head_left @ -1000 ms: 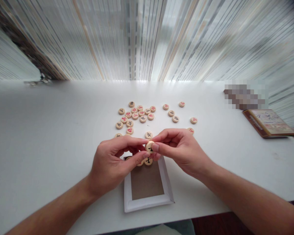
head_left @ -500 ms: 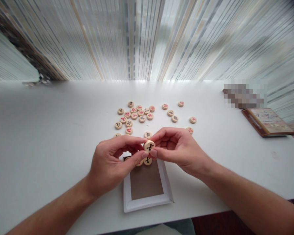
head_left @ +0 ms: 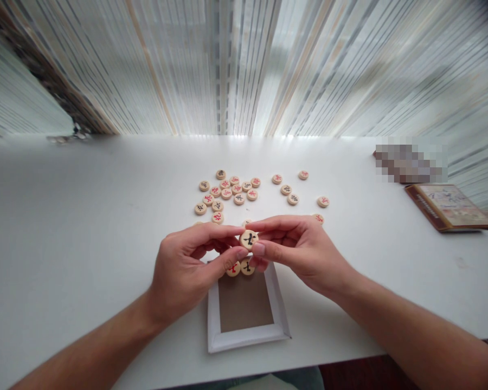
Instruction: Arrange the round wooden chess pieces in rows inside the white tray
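Note:
Between the fingertips of both hands is a round wooden piece (head_left: 249, 239) with a black character, held above the far end of a shallow white box. My left hand (head_left: 193, 265) pinches it from the left, thumb below and forefinger above. From the right, my right hand (head_left: 299, 246) pinches the same piece. Under the fingers, a red-marked piece (head_left: 233, 268) and a black-marked piece (head_left: 248, 266) lie side by side at the far end of the white box (head_left: 250, 340), whose brown bottom shows nearer me. My left hand hides the box's far left corner.
Several red and black round pieces (head_left: 226, 193) lie loosely on the white table (head_left: 85, 227) beyond my hands, with others (head_left: 293, 199) further right. At the far right is a brown illustrated box (head_left: 449, 207) beside a pixelated object. A striped curtain (head_left: 203, 70) hangs behind.
The held piece has turned between my fingers, so its black character sits at a different angle. My right fingers have shifted around it. The whole view has moved slightly.

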Demonstrator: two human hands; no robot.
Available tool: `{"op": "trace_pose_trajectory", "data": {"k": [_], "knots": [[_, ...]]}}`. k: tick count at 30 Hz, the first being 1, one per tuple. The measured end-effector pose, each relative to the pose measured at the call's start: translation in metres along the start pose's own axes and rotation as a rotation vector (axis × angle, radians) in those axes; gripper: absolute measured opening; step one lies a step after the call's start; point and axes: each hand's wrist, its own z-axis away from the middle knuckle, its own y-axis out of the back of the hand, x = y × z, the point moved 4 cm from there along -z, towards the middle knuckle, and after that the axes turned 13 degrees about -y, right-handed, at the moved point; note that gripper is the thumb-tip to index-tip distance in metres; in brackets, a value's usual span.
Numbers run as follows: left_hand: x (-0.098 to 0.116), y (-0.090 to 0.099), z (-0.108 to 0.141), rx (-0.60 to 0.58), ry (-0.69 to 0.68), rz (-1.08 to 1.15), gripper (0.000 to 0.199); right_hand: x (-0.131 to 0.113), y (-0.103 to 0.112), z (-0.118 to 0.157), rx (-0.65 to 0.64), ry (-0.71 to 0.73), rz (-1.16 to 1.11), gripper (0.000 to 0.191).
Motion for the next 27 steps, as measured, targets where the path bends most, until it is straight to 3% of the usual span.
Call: {"op": "trace_pose_trajectory", "data": {"k": [8, 23, 27], "knots": [[0.0008, 0.0014, -0.0001, 0.032, -0.010, -0.022, 0.032, 0.0013, 0.0029, -0.0005, 0.000, 0.019, 0.027, 0.033], [0.0034, -0.0005, -0.0024, 0.001, 0.022, 0.020, 0.025, -0.0046, 0.0032, 0.0043, 0.091, 0.260, 0.243, 0.025], [-0.0003, -0.0003, -0.0013, -0.006, 0.099, 0.044, 0.019, -0.0053, 0.0026, 0.0067, 0.127, 0.295, 0.279, 0.031]]}}
